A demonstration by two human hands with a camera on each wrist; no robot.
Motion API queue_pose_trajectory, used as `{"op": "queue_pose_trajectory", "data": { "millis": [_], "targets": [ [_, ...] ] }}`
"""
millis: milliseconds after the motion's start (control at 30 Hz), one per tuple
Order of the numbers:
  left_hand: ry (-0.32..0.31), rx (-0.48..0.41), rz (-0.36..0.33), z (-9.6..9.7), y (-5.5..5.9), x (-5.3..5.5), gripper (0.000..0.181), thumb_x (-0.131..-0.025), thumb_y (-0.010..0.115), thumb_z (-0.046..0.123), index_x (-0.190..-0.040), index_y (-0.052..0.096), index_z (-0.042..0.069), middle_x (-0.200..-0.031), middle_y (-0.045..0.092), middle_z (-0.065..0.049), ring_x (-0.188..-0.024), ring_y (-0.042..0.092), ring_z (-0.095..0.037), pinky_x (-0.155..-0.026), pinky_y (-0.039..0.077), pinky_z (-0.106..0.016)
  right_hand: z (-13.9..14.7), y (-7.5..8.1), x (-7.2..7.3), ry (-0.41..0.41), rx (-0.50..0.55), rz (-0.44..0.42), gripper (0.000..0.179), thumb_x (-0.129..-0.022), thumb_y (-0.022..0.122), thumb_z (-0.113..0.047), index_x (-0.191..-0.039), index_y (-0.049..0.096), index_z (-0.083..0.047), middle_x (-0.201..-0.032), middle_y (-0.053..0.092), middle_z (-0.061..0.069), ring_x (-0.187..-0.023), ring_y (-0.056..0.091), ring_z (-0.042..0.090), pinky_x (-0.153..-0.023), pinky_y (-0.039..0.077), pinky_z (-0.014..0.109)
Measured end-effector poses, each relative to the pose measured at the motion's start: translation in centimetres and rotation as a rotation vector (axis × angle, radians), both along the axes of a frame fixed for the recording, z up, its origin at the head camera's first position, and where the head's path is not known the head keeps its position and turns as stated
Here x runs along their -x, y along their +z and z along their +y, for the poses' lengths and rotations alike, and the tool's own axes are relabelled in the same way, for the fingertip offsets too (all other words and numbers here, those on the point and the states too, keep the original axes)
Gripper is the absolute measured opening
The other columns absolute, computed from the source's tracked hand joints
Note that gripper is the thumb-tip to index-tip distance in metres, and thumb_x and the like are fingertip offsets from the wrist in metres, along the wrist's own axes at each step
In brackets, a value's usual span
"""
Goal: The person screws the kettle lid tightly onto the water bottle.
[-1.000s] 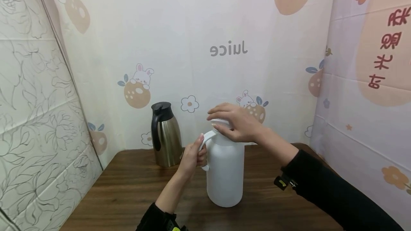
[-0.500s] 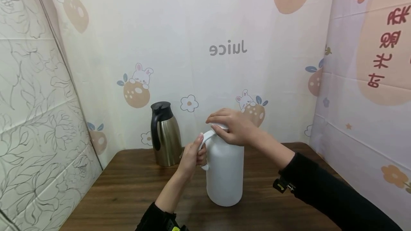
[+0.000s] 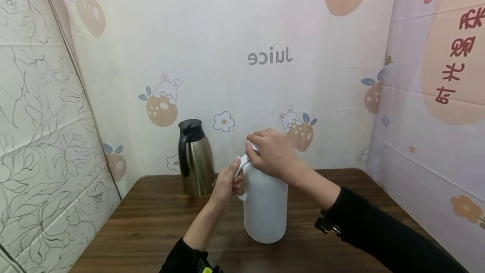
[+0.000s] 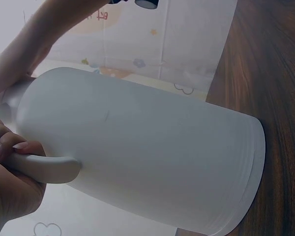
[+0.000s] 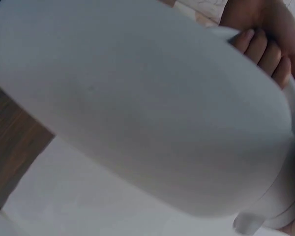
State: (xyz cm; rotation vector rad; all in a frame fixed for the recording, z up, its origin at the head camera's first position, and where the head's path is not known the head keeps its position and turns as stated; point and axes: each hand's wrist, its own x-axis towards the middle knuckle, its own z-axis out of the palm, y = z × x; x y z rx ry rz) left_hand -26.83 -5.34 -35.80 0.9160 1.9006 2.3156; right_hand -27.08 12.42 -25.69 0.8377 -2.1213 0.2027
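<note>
A white vacuum jug (image 3: 266,210) stands upright on the table in the head view. My left hand (image 3: 228,184) grips its handle (image 3: 244,161), fingers wrapped round and thumb up along the top. In the left wrist view those curled fingers (image 4: 19,146) show around the lower part of the handle. At the jug's top, my right hand (image 3: 273,153) holds the white lid (image 3: 254,146), with fingers and thumb bent around it. Most of the lid is hidden beneath that hand. The jug's spout (image 5: 248,222) shows in the right wrist view.
A steel vacuum jug (image 3: 198,165) with a black top and handle stands behind my left hand, near the table's back edge. Printed cloth (image 3: 212,33) hangs behind and on both sides of the brown wooden table (image 3: 140,226).
My right hand has come down slightly onto the lid and turned, its fingers now curled closer round it; the wrist has swung lower. The left hand and white jug stay in place.
</note>
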Motion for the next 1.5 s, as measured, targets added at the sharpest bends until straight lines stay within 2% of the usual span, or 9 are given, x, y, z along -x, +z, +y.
{"op": "queue_pose_trajectory", "data": {
  "millis": [133,233,333,467,633,867,967,1233,1500],
  "targets": [
    [0.000,-0.005,-0.004,0.0,0.0,0.0,0.064,-0.113,0.041,0.050,-0.069,0.031,0.005,-0.055,0.031,0.004,-0.048,0.028,-0.010,-0.049,0.025,-0.024,-0.8,0.1,-0.5,-0.104,0.002,-0.009,0.027,-0.101,0.061,-0.025,-0.089,0.077,-0.007,-0.078,0.072,0.006,-0.067,0.063,0.024,-0.051,0.046,0.033],
    [0.003,-0.004,-0.007,0.0,0.0,-0.1,0.065,-0.113,0.041,0.050,-0.069,0.030,0.004,-0.055,0.030,0.004,-0.048,0.028,-0.010,-0.048,0.025,-0.024,-1.1,0.3,-0.8,-0.153,-0.012,-0.062,0.034,-0.104,0.059,-0.031,-0.083,0.072,-0.008,-0.070,0.064,0.004,-0.063,0.059,0.023,-0.046,0.040,0.031],
    [0.006,-0.002,-0.009,0.1,0.0,-0.1,0.064,-0.112,0.042,0.051,-0.068,0.030,0.006,-0.055,0.030,0.004,-0.048,0.027,-0.010,-0.048,0.025,-0.024,-1.1,0.9,-1.3,-0.195,-0.044,-0.165,0.044,-0.107,0.054,-0.043,-0.094,0.074,-0.005,-0.083,0.071,0.008,-0.075,0.068,0.027,-0.051,0.048,0.035],
    [0.011,0.002,-0.014,0.1,-0.1,-0.1,0.062,-0.112,0.041,0.052,-0.068,0.032,0.010,-0.055,0.030,0.004,-0.048,0.028,-0.010,-0.049,0.025,-0.024,-0.7,2.1,-1.8,-0.212,-0.089,-0.338,0.064,-0.109,0.045,-0.055,-0.126,0.071,0.000,-0.121,0.074,0.015,-0.107,0.073,0.034,-0.076,0.060,0.046],
    [0.005,-0.005,-0.024,0.2,-0.1,-0.2,0.062,-0.112,0.042,0.054,-0.067,0.034,0.012,-0.054,0.031,0.006,-0.048,0.028,-0.011,-0.049,0.025,-0.025,0.8,3.1,-1.2,-0.090,-0.072,-0.373,0.067,-0.109,0.044,-0.056,-0.144,0.062,-0.002,-0.147,0.062,0.016,-0.135,0.060,0.034,-0.109,0.049,0.052],
    [-0.008,-0.009,-0.014,0.1,0.0,-0.3,0.061,-0.113,0.039,0.050,-0.069,0.033,0.008,-0.056,0.031,0.004,-0.049,0.029,-0.010,-0.049,0.026,-0.025,3.6,2.8,1.9,0.331,-0.103,-0.193,0.036,-0.104,0.064,-0.032,-0.131,0.073,-0.011,-0.134,0.071,0.007,-0.127,0.065,0.027,-0.105,0.052,0.048],
    [-0.011,-0.009,-0.013,0.1,0.0,-0.3,0.061,-0.114,0.038,0.050,-0.069,0.034,0.009,-0.056,0.032,0.004,-0.049,0.030,-0.010,-0.049,0.026,-0.025,4.0,2.3,2.7,0.453,-0.124,-0.160,0.034,-0.099,0.068,-0.027,-0.127,0.075,-0.009,-0.130,0.073,0.008,-0.122,0.068,0.026,-0.101,0.055,0.047],
    [-0.004,-0.006,0.004,0.1,-0.1,-0.2,0.062,-0.114,0.038,0.050,-0.070,0.033,0.007,-0.056,0.031,0.005,-0.049,0.029,-0.010,-0.049,0.026,-0.024,3.9,1.0,3.8,0.530,-0.088,-0.163,0.028,-0.097,0.070,-0.021,-0.120,0.079,-0.007,-0.122,0.076,0.005,-0.112,0.073,0.022,-0.091,0.059,0.041],
    [0.001,-0.005,-0.003,0.1,0.0,-0.2,0.061,-0.113,0.040,0.051,-0.069,0.035,0.010,-0.056,0.032,0.005,-0.049,0.030,-0.011,-0.050,0.026,-0.025,3.6,0.6,3.6,0.461,-0.048,-0.130,0.025,-0.099,0.069,-0.023,-0.118,0.080,-0.011,-0.118,0.077,0.002,-0.109,0.074,0.020,-0.089,0.060,0.039]
  ]
}}
